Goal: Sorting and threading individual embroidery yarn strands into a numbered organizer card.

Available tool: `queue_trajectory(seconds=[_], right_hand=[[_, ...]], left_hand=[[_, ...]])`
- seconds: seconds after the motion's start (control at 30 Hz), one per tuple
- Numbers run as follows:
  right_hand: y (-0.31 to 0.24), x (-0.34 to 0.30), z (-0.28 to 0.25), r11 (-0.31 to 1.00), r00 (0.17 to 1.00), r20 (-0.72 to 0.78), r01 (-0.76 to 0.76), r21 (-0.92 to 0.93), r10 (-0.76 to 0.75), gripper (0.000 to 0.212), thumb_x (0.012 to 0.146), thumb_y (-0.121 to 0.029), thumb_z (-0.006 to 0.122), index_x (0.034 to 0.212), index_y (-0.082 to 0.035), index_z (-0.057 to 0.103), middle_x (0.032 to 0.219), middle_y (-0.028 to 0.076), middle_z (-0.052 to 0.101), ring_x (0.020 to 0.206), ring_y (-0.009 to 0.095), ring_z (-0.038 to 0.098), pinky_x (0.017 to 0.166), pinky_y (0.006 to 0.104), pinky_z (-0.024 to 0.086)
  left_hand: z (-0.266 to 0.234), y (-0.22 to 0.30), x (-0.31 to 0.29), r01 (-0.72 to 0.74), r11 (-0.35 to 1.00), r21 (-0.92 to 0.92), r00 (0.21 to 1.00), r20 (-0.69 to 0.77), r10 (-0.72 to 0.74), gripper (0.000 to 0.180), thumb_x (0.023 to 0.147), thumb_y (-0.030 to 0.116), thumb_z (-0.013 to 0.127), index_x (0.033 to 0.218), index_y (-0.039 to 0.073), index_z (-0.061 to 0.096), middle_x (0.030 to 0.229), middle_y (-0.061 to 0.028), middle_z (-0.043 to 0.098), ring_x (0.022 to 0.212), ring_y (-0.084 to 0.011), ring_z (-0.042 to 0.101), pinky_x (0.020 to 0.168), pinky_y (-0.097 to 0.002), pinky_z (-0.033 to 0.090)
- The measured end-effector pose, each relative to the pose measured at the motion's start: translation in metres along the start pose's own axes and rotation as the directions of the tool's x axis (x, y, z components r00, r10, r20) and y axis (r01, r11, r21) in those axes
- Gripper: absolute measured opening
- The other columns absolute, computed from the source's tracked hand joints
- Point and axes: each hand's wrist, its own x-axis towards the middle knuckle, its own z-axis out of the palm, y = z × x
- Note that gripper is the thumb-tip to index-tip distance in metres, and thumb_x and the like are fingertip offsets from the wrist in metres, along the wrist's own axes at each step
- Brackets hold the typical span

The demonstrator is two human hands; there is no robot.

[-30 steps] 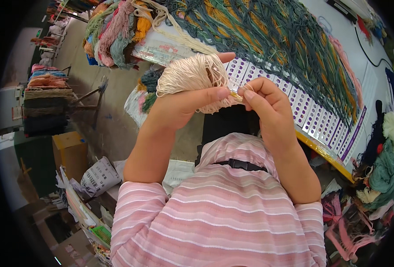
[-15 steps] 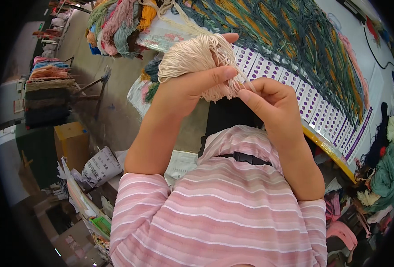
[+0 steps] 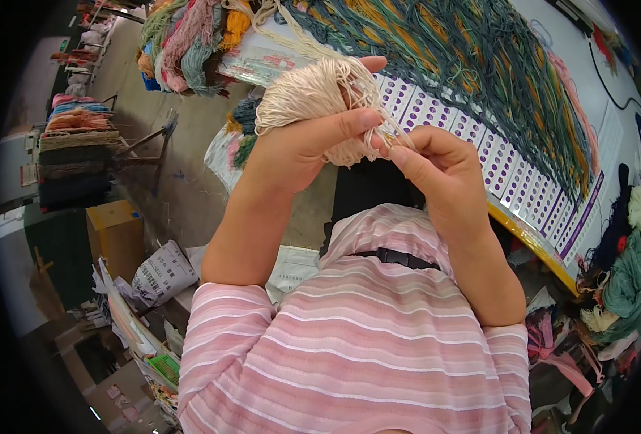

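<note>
Head view: left hand (image 3: pixel 300 150) and right hand (image 3: pixel 442 168) meet in the air at the near side of the work table (image 3: pixel 613 145)
Cream hank (image 3: pixel 295 98): raised between the hands, off the table, looped bulk to the left, fine strands (image 3: pixel 390 130) toward the right
Left grip: clamped on the cream hank, thumb along its near side, one finger showing past the far side, other fingers hidden
Right grip: thumb and forefinger together on the fine strands, just beside the left thumb; number of strands caught, cannot tell
Handling: a firm left hold should keep the loops in one bundle; a light right pinch, worked along the lie of the strands rather than across, would probably tangle least
Cardboard box (image 3: pixel 121 246): brown, left; contents hidden
White sack (image 3: pixel 165 278): printed, bulging, left, nearer than the box; contents not visible
Pale bag (image 3: pixel 219 170): beyond the left forearm, with blue, green and pink yarn at it; whether inside or on top, cannot tell
Teal-and-ochre yarn (image 3: pixel 436 79): spread over the far part of the table, partly covering a purple-dotted sheet (image 3: pixel 505 170)
Mixed hanks (image 3: pixel 190 47): heaped at the far left, mainly pink, green and orange
Rack stock (image 3: pixel 78 159): folded bundles in stacked colours, left
Green bundle (image 3: pixel 631 282): loose yarn, right
</note>
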Motion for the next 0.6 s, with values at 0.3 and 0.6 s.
queue_trajectory(seconds=[0.3,0.6], right_hand=[[0.0038,0.0038,0.002,1.0,0.998,-0.056,-0.009,-0.017,0.008,0.006,0.083,-0.005,0.057,0.085,-0.001,0.06,0.08,-0.003,0.054,0.073,0.002,0.047,0.063,0.0172,0.036],[0.0056,0.0015,0.0011,0.978,1.0,-0.005,0.011,-0.207,-0.013,0.012,0.079,-0.009,0.065,0.085,0.002,0.064,0.064,-0.006,0.049,0.064,0.003,0.043,0.058,0.0194,0.036]], left_hand=[[-0.0002,-0.0043,-0.0011,-0.017,0.997,0.079,1.0,-0.002,0.017,0.051,0.079,0.002,0.063,0.127,-0.003,0.045,0.091,-0.0024,0.059,0.08,-0.0083,0.057,0.072,-0.0228,0.046],[-0.004,-0.0031,-0.0009,-0.009,0.996,0.088,0.999,-0.037,0.012,0.042,0.08,0.006,0.064,0.12,-0.003,0.051,0.092,-0.003,0.059,0.081,-0.0088,0.057,0.07,-0.0233,0.046]])
